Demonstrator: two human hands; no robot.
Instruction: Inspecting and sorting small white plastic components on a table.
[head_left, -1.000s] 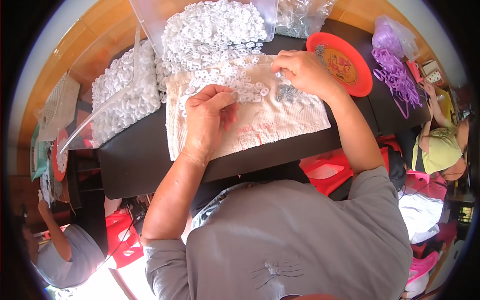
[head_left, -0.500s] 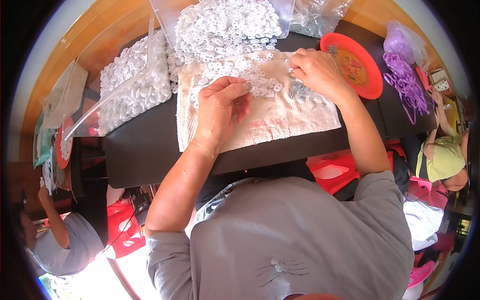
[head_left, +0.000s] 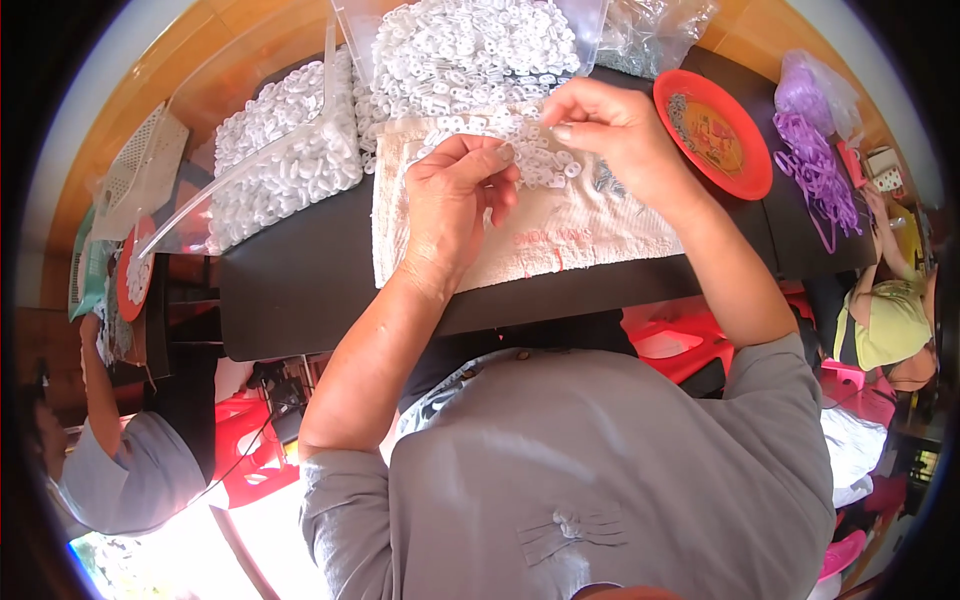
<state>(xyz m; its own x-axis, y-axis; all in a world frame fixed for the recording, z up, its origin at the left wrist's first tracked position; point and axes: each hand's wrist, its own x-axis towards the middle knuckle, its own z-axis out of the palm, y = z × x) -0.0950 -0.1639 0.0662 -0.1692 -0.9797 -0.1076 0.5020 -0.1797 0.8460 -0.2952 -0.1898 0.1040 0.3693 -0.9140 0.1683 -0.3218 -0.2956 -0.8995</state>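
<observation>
Two hands work above a white cloth on the dark table. The left hand and right hand meet fingertip to fingertip, pinching small white plastic pieces from the scatter on the cloth. A heaped pile of white pieces lies just behind; a red plate sits to the right.

A black table stands on what looks like orange flooring.
</observation>
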